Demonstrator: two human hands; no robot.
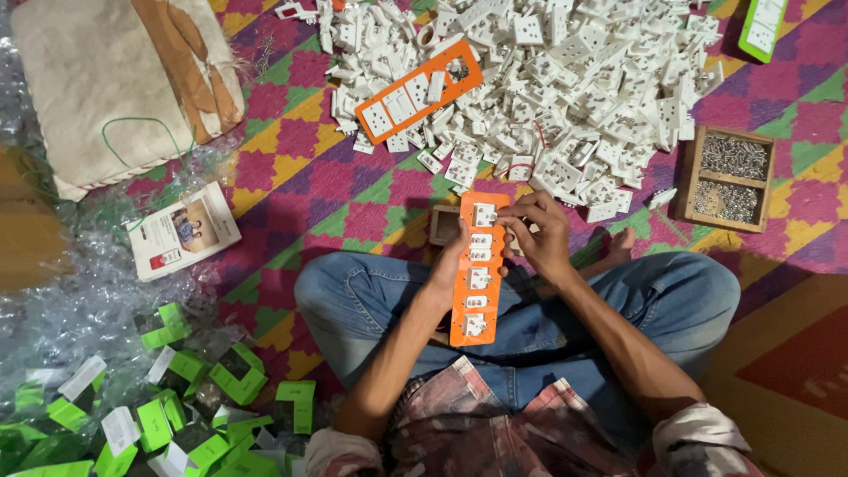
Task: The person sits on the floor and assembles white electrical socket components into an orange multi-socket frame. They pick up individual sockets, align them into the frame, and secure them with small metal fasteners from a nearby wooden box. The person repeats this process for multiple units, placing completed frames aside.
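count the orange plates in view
2. One orange plate is held upright over the lap by the left hand and right hand; the other plate lies on the white socket pile.

Two orange plates show: one (pixel 477 269) held over the lap, carrying six white sockets, and one (pixel 420 90) lying on the heap with about three sockets in it. The loose white sockets (pixel 574 88) in the heap are too many to count, well over a hundred. One wooden tray (pixel 729 178) has two compartments of screws. One small wooden box (pixel 444 223) sits by the knee. One booklet (pixel 184 230) lies on the mat. One cushion (pixel 124 84) sits at top left. Roughly twenty green-and-white cartons (pixel 185 415) are piled at bottom left, and one more (pixel 764 26) lies at top right. Two hands, left (pixel 450 261) and right (pixel 541 231), are in view.
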